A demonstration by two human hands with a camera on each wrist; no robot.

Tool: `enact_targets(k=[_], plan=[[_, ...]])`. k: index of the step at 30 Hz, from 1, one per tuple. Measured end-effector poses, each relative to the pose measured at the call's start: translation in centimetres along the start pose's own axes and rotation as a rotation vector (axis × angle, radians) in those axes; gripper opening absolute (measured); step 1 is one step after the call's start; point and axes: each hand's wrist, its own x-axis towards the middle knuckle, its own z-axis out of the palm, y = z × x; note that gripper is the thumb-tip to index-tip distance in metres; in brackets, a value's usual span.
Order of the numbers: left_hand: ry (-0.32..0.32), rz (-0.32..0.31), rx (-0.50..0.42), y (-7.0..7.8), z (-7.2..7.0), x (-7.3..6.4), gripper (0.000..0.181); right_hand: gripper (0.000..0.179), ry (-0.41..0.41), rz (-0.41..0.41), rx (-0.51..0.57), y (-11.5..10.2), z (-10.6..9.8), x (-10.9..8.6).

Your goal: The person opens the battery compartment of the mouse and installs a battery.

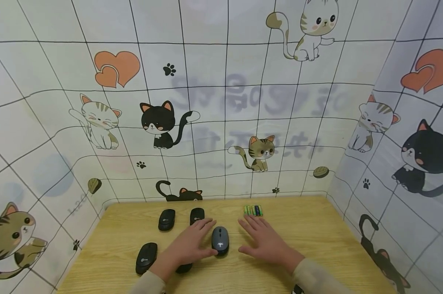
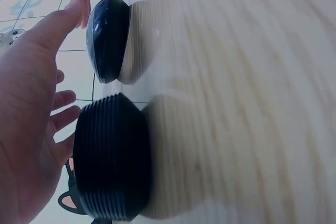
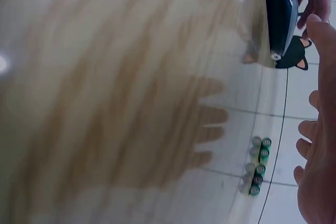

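Grey computer mouse (image 1: pixel 220 240) between the two grips on a wood-grain counter (image 1: pixel 317 228). Left grip (image 1: pixel 192 244): fingers extended, thumb apart from them, its tip at the near left edge of the mouse; whether they touch cannot be told. Right grip (image 1: pixel 266 245): thumb and fingers apart, well clear of the mouse. Row of batteries (image 1: pixel 253 210) just beyond the right fingertips. Around the left grip: second mouse (image 1: pixel 197 214), black, partly hidden beyond the fingers; third mouse (image 1: pixel 166 219) farther left; fourth mouse (image 1: pixel 146 258) left of the wrist; fifth mouse (image 1: pixel 184 268), partly covered, on the near side.
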Motion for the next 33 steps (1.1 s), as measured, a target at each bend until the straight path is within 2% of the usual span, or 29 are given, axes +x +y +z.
enact_targets(k=[7,16,22,27,33], plan=[[-0.029,-0.012,-0.062,0.4,0.5,0.5,0.101,0.092,0.0,-0.012,0.089,-1.3,1.0,0.8],[-0.051,-0.034,-0.129,0.6,0.7,0.9,0.098,0.097,-0.038,0.069,0.306,-3.4,1.9,2.1],[-0.072,-0.037,-0.212,0.4,1.1,1.1,0.089,0.089,-0.067,0.075,0.442,-4.1,2.7,2.9],[-0.079,-0.026,-0.209,0.4,1.2,1.2,0.086,0.083,-0.103,0.079,0.509,-4.2,3.2,3.3],[-0.071,-0.019,-0.204,0.1,1.7,1.4,0.083,0.082,-0.101,0.078,0.54,-4.5,3.3,3.7]])
